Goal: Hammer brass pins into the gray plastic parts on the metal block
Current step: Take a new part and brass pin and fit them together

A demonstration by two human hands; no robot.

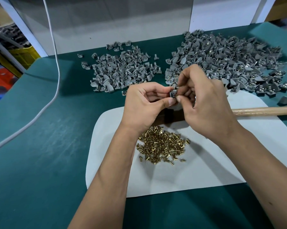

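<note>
My left hand (142, 103) pinches a small gray plastic part (173, 92) between thumb and fingers, held up above the table. My right hand (204, 100) meets it from the right, its thumb and fingertips pinching at the same part; whether a pin sits between them is hidden. Below my hands a dark metal block (168, 115) shows only partly. A heap of brass pins (162, 144) lies on the white sheet (205, 171) near me. The hammer's wooden handle (263, 110) lies to the right, its head hidden behind my right hand.
Two heaps of gray plastic parts lie at the back of the green table (40, 162): a smaller one (121, 70) at centre left, a larger one (230, 60) at right. A white cable (57, 71) curves down the left side. A white panel (114, 22) stands behind.
</note>
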